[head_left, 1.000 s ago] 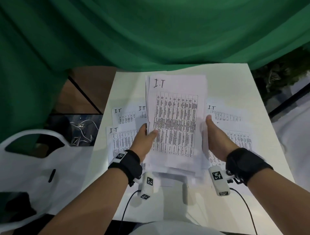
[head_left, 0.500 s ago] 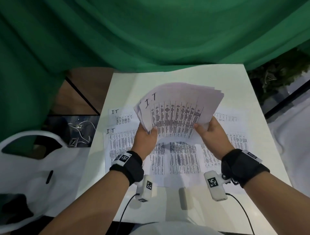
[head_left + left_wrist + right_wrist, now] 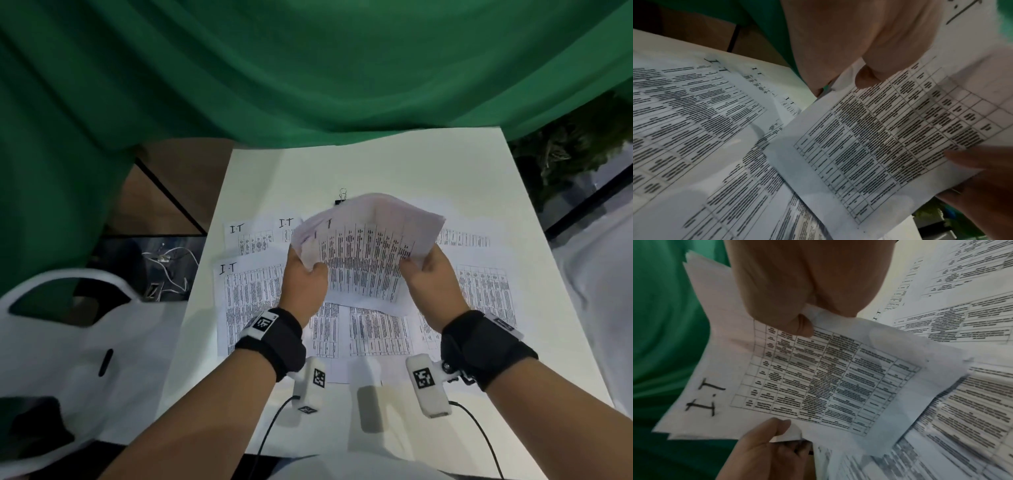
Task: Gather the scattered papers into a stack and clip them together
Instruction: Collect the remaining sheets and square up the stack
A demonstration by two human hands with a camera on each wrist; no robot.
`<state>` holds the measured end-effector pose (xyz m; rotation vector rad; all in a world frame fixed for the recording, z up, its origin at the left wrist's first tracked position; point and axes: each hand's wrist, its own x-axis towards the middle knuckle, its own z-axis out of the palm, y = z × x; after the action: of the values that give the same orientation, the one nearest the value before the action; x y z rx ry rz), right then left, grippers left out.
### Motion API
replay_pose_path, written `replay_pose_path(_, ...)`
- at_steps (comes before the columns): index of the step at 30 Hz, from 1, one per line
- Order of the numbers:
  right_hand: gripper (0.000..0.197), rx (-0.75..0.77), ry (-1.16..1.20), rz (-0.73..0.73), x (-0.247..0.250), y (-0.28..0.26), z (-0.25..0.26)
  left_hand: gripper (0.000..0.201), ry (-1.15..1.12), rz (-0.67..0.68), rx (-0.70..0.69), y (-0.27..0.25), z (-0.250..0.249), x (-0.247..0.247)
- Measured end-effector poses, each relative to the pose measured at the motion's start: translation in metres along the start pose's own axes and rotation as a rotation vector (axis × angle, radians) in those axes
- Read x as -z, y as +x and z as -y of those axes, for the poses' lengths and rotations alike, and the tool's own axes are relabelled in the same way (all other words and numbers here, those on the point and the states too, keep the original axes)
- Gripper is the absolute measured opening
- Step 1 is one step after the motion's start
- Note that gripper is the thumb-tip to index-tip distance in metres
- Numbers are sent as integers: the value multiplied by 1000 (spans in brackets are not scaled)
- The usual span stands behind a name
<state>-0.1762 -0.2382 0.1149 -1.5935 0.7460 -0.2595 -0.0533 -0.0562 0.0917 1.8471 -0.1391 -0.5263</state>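
Note:
A bundle of printed sheets (image 3: 368, 253) marked "I.T" is held above the table, tilted and bowed. My left hand (image 3: 306, 274) grips its left edge with the thumb on top. My right hand (image 3: 423, 270) pinches its right edge. The same bundle (image 3: 890, 138) shows in the left wrist view under my left thumb (image 3: 869, 78), and again as a bundle (image 3: 818, 378) in the right wrist view. Several loose printed sheets (image 3: 253, 301) lie spread on the white table (image 3: 308, 171). A black binder clip (image 3: 341, 197) sits on the table just behind the bundle.
A green cloth (image 3: 308, 68) hangs behind the table. A white chair (image 3: 68, 325) stands to the left. Cables (image 3: 171, 260) lie on the floor at the left. Dark plants (image 3: 575, 154) are at the far right.
The bundle went from lying upright in both hands to being turned sideways and bowed, lifted clear of the sheets beneath. The binder clip has come into view behind it.

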Motion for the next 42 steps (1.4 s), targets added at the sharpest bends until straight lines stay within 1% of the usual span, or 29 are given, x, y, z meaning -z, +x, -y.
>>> replay_pose_path(2, 45, 24, 18, 3, 4, -4, 2, 44, -29, -28, -18, -1, -1, 3)
replay_pose_path(4, 40, 8, 9, 31, 7, -8, -3, 46, -33, -34, -5, -4, 5, 4)
replay_pose_path(6, 30, -50, -27, 70, 6, -11, -18, 46, -8, -24, 49, -8, 17, 1)
replay_pose_path(9, 17, -91, -94, 71, 2, -9, -35, 45, 1, -33, 147, -10, 31, -5)
replay_pose_path(10, 16, -94, -109, 64, 1, -9, -36, 45, -2, -42, 159, -9, 34, -6)
replay_pose_path(14, 24, -85, -69, 30, 0, -8, -35, 47, 4, -15, 137, -8, 33, -5)
replay_pose_path(18, 16, -128, -130, 34, -5, -15, -48, 38, -22, -38, 178, -17, 37, -13)
replay_pose_path(20, 16, -116, -151, 23, -7, -15, -53, 33, -7, -22, 170, -17, 38, -13)
replay_pose_path(22, 12, -126, -147, 3, -5, -10, -54, 26, 7, -18, 146, -13, 37, -10)
replay_pose_path(24, 14, -130, -126, -15, -2, -4, -51, 22, 16, 24, 107, -9, 36, 0)
replay_pose_path(26, 21, -112, -110, -17, 3, 1, -44, 24, 89, 110, 81, -4, 41, 15)
replay_pose_path(27, 25, -107, -100, -14, 6, 2, -38, 28, 158, 157, 103, -3, 49, 25)
replay_pose_path(28, 26, -108, -90, -7, 8, 3, -34, 37, 232, 178, 143, -1, 62, 36)
replay_pose_path(29, 23, -113, -83, 7, 11, 4, -29, 52, 314, 168, 197, -1, 75, 49)
replay_pose_path(30, 18, -122, -81, 19, 13, 4, -26, 64, 381, 121, 244, -2, 88, 62)
replay_pose_path(31, 14, -133, -74, 28, 16, 4, -23, 68, 455, 34, 298, -2, 100, 74)
replay_pose_path(33, 14, -155, -47, 41, 18, 4, -22, 71, 608, -194, 376, -2, 122, 98)
replay_pose_path(34, 13, -164, -40, 47, 18, 4, -22, 77, 660, -286, 426, -2, 131, 110)
replay_pose_path(35, 10, -169, -38, 55, 17, 2, -23, 87, 683, -351, 501, -4, 137, 119)
replay_pose_path(36, 7, -176, -41, 61, 16, 2, -24, 96, 675, -388, 571, -4, 146, 126)
replay_pose_path(37, 6, -185, -39, 66, 14, 1, -26, 101, 635, -393, 631, -6, 150, 131)
replay_pose_path(38, 6, -193, -39, 70, 13, 1, -28, 100, 560, -383, 669, -7, 155, 133)
replay_pose_path(39, 7, -201, -38, 78, 11, 0, -30, 93, 466, -365, 685, -7, 160, 134)
replay_pose_path(40, 7, -207, -39, 85, 10, 1, -32, 81, 400, -347, 673, -8, 163, 136)
replay_pose_path(42, 7, -213, -39, 95, 8, 2, -34, 56, 369, -337, 571, -10, 169, 141)
